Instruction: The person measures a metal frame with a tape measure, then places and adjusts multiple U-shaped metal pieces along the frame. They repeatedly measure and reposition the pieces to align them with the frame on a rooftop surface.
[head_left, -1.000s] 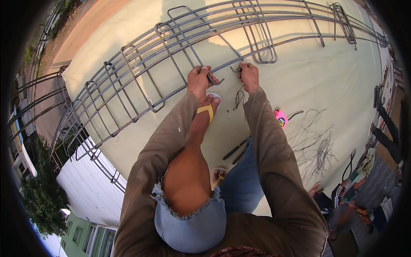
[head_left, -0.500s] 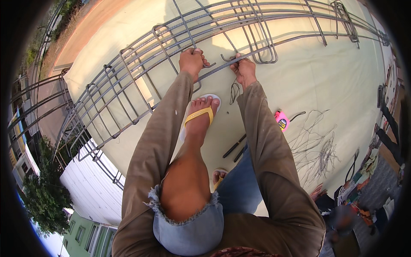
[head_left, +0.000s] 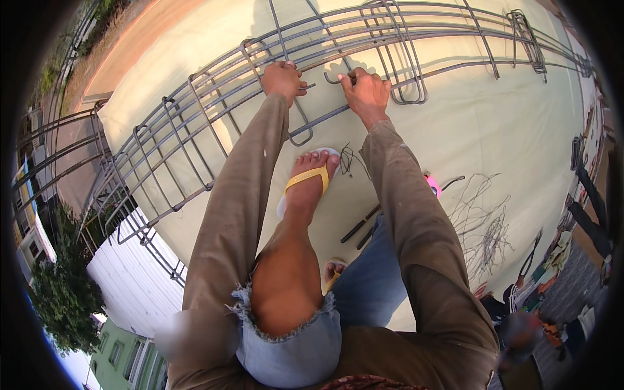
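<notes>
A long rebar cage [head_left: 214,117] of ribbed steel bars curves across the view in front of me. My left hand [head_left: 281,80] is closed around a bent steel stirrup bar [head_left: 278,29], whose short hooked end sticks out to the right of my fingers. My right hand [head_left: 368,96] has its fingers curled at the lower end of a second crosswise bar [head_left: 323,26], beside its small hook [head_left: 330,78]. The right wrist lies just over the cage's nearest long bar [head_left: 335,112]. A rounded stirrup corner [head_left: 300,138] hangs below my left hand.
By my sandalled foot [head_left: 307,179] lie thin tie wire [head_left: 351,160] and a tool with dark handles [head_left: 361,224]. A pink tape measure [head_left: 433,184] is half hidden by my right sleeve. Loose wire [head_left: 484,227] spreads on the right; bundled stirrups [head_left: 528,42] sit far right.
Both hands have moved slightly up and away from me. The right hand has risen off the nearest long bar, its fingers now higher by the hook.
</notes>
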Demonstrator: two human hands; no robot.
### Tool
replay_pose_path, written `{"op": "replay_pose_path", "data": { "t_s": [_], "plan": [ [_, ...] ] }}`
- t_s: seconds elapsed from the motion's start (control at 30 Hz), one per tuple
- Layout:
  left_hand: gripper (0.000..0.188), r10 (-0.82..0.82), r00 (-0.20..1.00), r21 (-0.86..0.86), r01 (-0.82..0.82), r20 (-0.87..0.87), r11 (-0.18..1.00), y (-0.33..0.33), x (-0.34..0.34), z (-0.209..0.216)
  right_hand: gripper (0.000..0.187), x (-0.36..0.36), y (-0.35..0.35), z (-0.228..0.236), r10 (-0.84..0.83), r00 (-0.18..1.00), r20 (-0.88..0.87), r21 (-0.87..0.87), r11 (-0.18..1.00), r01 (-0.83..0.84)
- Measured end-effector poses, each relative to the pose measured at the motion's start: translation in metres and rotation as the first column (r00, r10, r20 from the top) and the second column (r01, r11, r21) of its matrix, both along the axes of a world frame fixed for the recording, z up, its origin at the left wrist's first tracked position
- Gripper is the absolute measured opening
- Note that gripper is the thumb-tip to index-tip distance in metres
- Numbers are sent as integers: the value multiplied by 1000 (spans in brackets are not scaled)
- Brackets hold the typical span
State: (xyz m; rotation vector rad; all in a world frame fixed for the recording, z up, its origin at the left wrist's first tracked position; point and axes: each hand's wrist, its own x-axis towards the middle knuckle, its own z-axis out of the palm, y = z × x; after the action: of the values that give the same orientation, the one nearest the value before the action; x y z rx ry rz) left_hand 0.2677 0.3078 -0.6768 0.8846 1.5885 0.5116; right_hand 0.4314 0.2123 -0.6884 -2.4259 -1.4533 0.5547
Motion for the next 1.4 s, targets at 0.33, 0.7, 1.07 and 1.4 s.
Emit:
{"op": "replay_pose_path", "data": {
  "t_s": [0.33,0.7,1.07,1.4],
  "plan": [
    [27,-111,985,24,115,-133,993,22,-2,-4,41,-20,33,-16,-280,917,-283,-126,959,254],
    [29,-312,839,120,402,-446,908,28,-21,-25,32,-34,54,-54,-506,621,-599,4,773,635],
    [24,-325,816,180,453,-477,873,37,-26,-36,24,-35,58,-57,-416,149,-897,-199,682,704],
    [26,-323,926,56,339,-197,939,37,-28,-2,25,-32,64,-66,-417,181,-891,-193,707,680]
  ]
}}
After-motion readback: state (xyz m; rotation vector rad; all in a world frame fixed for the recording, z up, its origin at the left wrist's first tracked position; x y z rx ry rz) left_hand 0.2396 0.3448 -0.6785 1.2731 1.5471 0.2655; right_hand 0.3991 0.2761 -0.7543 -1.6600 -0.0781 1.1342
